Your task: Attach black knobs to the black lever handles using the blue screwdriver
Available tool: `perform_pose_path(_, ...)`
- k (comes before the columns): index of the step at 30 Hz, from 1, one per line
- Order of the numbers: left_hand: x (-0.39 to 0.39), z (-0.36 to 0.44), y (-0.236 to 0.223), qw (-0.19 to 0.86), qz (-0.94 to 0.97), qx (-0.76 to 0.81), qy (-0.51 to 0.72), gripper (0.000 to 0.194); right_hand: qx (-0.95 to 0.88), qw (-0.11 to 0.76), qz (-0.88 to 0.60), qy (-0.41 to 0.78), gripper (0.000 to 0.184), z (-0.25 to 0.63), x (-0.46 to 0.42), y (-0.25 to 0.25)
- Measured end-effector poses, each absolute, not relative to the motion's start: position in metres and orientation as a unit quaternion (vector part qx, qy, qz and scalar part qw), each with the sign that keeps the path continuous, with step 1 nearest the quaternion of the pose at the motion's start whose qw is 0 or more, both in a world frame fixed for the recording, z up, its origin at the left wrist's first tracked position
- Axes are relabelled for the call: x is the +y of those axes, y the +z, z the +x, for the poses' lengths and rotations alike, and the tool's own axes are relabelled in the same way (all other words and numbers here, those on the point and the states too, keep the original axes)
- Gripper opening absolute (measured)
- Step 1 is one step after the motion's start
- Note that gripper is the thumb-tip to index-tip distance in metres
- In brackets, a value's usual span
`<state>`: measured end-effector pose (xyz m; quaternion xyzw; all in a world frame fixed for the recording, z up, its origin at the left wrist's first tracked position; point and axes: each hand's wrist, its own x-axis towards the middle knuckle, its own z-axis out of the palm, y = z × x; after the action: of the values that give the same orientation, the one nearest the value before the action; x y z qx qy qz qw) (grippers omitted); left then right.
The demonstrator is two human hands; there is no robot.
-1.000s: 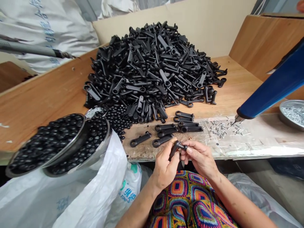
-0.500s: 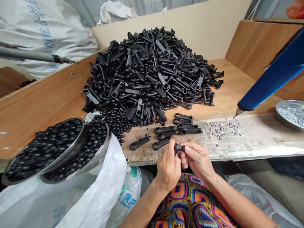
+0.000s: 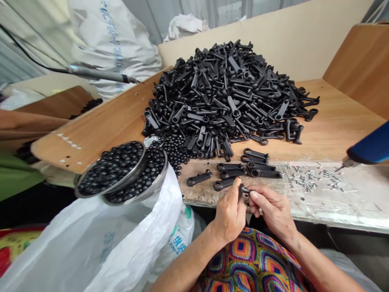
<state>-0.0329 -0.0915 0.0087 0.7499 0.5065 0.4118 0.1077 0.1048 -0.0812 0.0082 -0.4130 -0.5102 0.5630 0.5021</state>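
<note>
A grey ribbed wall (image 3: 227, 12) rises behind the wooden desk (image 3: 331, 117), whose front strip (image 3: 202, 196) is scuffed and stained. A heap of black handles (image 3: 225, 97) spreads across it. Over the front edge, the left hand (image 3: 229, 217) curls its grip around one handle (image 3: 241, 192), dark and smooth; the right hand (image 3: 276, 209) pinches its narrow projecting end (image 3: 247, 191).

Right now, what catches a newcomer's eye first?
The big heap of black lever-shaped parts on the wooden bench. Then two metal bowls heaped with black beads at left and the blue tool jutting in from the right edge. Low centre, the left hand and right hand hold a black part between them.
</note>
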Motion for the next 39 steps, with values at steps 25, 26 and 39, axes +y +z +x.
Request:
perform_pose_path(25,-0.077,-0.149,0.001,-0.103,0.752,0.607,0.235,0.018,-0.939,0.046,-0.336,0.061,0.014,0.001,-0.013,0.061)
perform_pose_path(26,-0.075,-0.149,0.001,-0.105,0.753,0.605,0.238,0.018,-0.933,0.05,-0.352,0.058,0.014,0.009,-0.013,0.062)
perform_pose_path(39,-0.082,-0.136,0.006,-0.011,0.732,0.576,0.364,0.014,-0.883,-0.045,-0.466,0.043,0.014,0.075,-0.021,0.052)
